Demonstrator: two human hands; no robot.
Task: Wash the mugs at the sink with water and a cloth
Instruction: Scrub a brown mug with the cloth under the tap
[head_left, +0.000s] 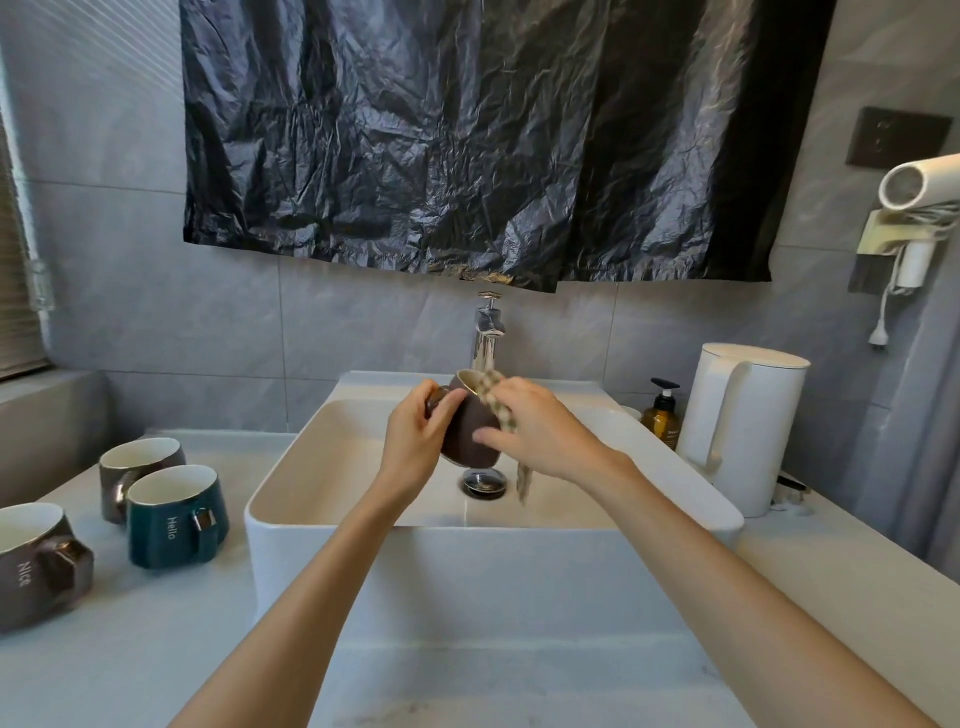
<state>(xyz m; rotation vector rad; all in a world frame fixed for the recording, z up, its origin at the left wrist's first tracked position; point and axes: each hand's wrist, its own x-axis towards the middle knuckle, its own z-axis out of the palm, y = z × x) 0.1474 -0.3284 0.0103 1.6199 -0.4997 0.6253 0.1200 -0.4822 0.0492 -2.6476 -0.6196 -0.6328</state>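
— What stays hidden?
— The handle of the dark mug (470, 439), covered by the left hand (415, 431); the frame edge cuts off the grey mug (36, 566) on the tabletop (156, 649).
— And the hands?
— The left grips the mug, which is tilted above the sink (322, 525). The right hand (540, 431) pinches the checked cloth (493, 400) against its rim.

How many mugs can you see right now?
4. One dark mug over the sink, gripped by the left hand; three on the counter left of it: a brown mug at the back, a teal Hello mug, a grey Nice mug at the frame's edge. None looks hidden.
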